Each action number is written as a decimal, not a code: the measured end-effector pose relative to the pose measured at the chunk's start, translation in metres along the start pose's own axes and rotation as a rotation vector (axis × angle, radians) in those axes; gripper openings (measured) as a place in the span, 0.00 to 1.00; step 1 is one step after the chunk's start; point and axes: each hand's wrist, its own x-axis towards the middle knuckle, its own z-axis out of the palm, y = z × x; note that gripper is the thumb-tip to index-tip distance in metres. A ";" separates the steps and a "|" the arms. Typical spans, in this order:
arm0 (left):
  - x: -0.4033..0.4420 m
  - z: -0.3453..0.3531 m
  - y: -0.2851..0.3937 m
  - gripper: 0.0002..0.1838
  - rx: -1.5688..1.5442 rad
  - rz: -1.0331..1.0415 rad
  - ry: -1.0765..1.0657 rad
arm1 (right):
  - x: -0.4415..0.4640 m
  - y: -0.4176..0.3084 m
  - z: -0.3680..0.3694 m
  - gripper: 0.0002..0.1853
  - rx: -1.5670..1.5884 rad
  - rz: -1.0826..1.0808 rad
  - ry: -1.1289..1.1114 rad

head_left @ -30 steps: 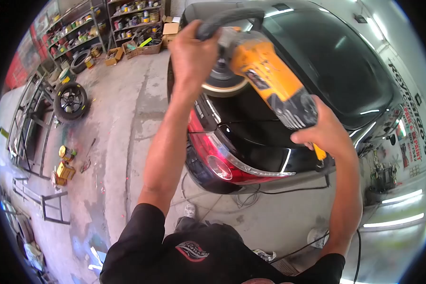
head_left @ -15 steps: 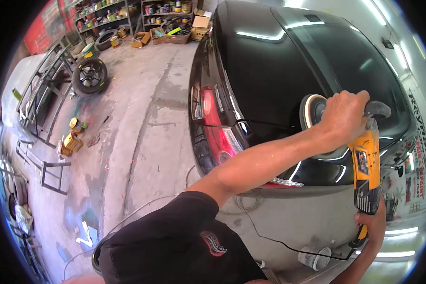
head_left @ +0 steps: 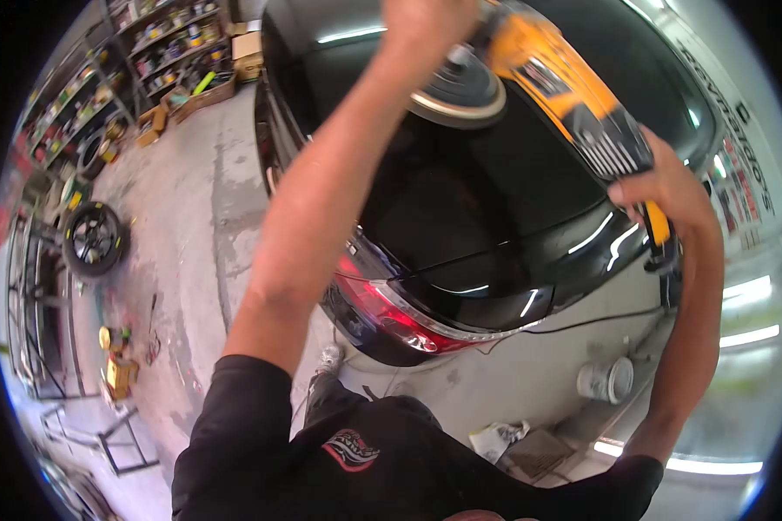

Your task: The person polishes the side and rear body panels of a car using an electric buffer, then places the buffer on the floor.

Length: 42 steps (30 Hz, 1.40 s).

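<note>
A yellow and black power polisher (head_left: 565, 82) hangs diagonally across the upper middle of the view, over the rear of a black car (head_left: 469, 182). My left hand (head_left: 430, 22) is wrapped round its front end by the head, partly cut off by the top edge. My right hand (head_left: 669, 187) grips the rear handle, where the power cord (head_left: 595, 319) leaves it. Below my left hand sits the round polishing pad (head_left: 460, 100), tilted, with a pale rim. Whether the pad touches the paint, I cannot tell. The red tail light (head_left: 391, 317) faces me.
A white bucket (head_left: 606, 380) and a floor grate (head_left: 537, 451) lie at lower right. On the left are a wheel (head_left: 94, 239), a metal stand (head_left: 122, 438) and yellow containers (head_left: 120, 378). Shelves with cans (head_left: 169, 43) line the back. The cord trails behind the car.
The polisher has swung from nearly upright to diagonal and moved up and left in view, both hands still holding it. My view has turned, and the car's rear corner now shows nearer the middle.
</note>
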 end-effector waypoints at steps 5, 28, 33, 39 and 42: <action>0.013 -0.032 -0.003 0.17 0.133 0.025 -0.002 | 0.012 -0.018 0.015 0.31 -0.079 0.005 0.016; -0.174 0.019 0.157 0.17 -0.364 0.002 -0.350 | -0.238 0.124 -0.045 0.63 -0.062 0.382 0.291; -0.147 -0.047 0.120 0.14 -0.369 0.041 -0.205 | -0.204 0.059 0.000 0.64 -0.083 0.383 0.333; -0.062 -0.122 0.040 0.18 -0.210 0.033 -0.133 | -0.102 -0.024 0.050 0.58 -0.334 0.214 0.247; -0.023 -0.179 0.022 0.13 -0.343 -0.174 -0.240 | -0.049 -0.084 0.094 0.56 -0.260 0.177 0.232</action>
